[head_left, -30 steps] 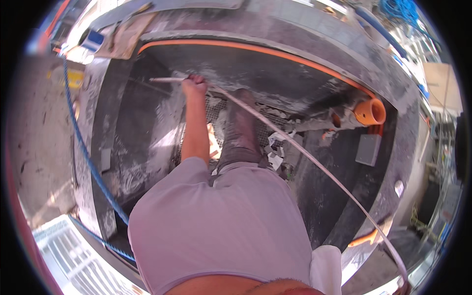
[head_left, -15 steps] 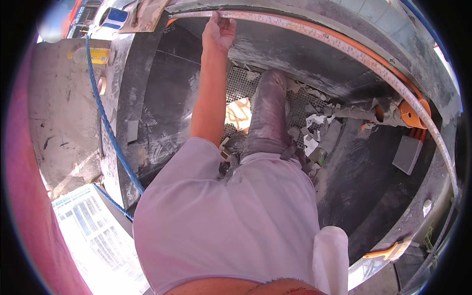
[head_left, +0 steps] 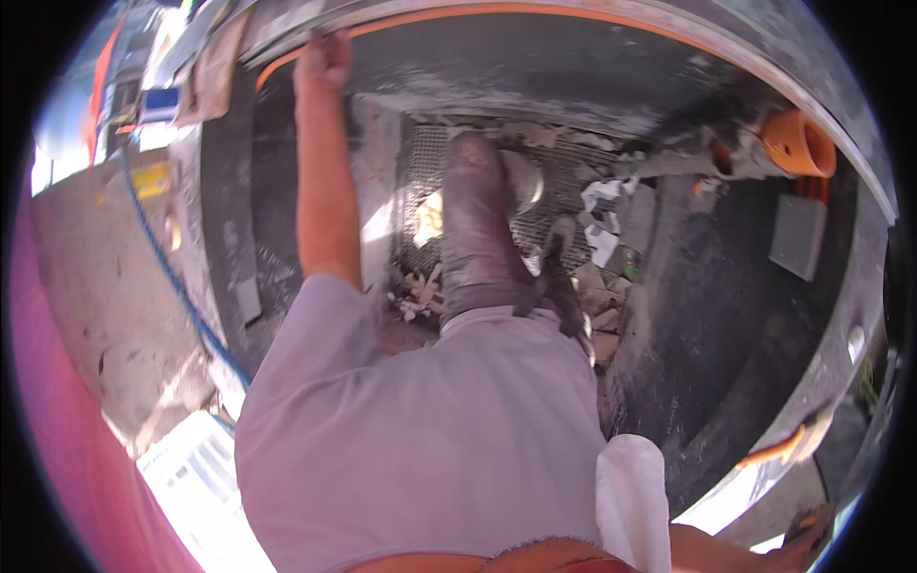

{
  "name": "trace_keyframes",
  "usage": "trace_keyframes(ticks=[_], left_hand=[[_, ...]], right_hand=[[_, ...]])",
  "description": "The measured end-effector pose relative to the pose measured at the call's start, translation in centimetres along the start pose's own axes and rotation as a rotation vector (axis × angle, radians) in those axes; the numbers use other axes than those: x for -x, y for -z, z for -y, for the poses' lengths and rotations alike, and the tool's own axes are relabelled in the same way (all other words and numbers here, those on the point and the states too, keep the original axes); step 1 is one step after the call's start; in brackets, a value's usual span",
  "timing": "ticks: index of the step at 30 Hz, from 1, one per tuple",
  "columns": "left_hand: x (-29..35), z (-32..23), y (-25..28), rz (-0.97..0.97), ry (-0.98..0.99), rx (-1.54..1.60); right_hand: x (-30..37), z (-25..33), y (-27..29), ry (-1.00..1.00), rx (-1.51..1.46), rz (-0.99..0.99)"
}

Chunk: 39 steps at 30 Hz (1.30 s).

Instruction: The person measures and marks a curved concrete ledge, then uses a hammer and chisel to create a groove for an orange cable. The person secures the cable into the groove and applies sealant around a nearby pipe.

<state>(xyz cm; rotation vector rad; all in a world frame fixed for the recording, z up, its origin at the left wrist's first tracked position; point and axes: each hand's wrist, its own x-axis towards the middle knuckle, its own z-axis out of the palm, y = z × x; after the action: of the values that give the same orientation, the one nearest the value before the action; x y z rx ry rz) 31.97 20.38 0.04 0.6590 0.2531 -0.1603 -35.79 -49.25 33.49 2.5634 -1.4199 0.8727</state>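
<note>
"Listing by size, what do we enter first?"

"One dark-walled pit (head_left: 726, 334), with our legs standing in it among broken pieces. Next, one pale strip (head_left: 860, 160), long and narrow, bowed by the lens, lying along the far rim and down the right side."

"Its handling?"

"We judge it light for its length, thin and springy, apt to bend or twist if held at one end only. Dust may make it a little slick. We would pinch it by its edges near each end, and take care not to kink it."

"Other long pieces?"

"One orange conduit (head_left: 535, 10), just beside the strip along the far edge; one blue rope (head_left: 172, 267), hanging at the left."

"Smaller stock?"

"One orange pipe (head_left: 798, 143), open-mouthed, in the far right corner; one grey box (head_left: 798, 237) below it."

"And our hands?"

"Left hand (head_left: 325, 59): at the far left rim, by the conduit's end, fingers partly curled; we cannot tell whether they close on the strip. Right hand (head_left: 807, 540): lower right, dim and blurred, beyond a brush (head_left: 776, 449) with an orange handle; we cannot tell how far open it is, or whether it holds anything."
</note>
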Motion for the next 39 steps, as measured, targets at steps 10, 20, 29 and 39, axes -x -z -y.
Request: trace_keyframes(ticks=[10, 20, 29, 39], left_hand=[[-5.2, -1.6, 4.5, -0.064, -0.106, -0.185], [-4.2, -0.3, 3.6, -0.115, -0.136, -0.191], [-3.4, 0.9, 2.5, -0.102, -0.2, -0.163], [-3.6, 2.2, 1.5, -0.158, -0.271, -0.132]], right_hand=[[-1.3, 2.7, -2.8, -0.062, 0.09, -0.042], [1.9, 7.8, -3.0, -0.055, 0.041, 0.039], [5.4, 9.5, -2.5, 0.084, 0.048, -0.011], [10.2, 9.9, -2.4, 0.102, 0.003, -0.042]])
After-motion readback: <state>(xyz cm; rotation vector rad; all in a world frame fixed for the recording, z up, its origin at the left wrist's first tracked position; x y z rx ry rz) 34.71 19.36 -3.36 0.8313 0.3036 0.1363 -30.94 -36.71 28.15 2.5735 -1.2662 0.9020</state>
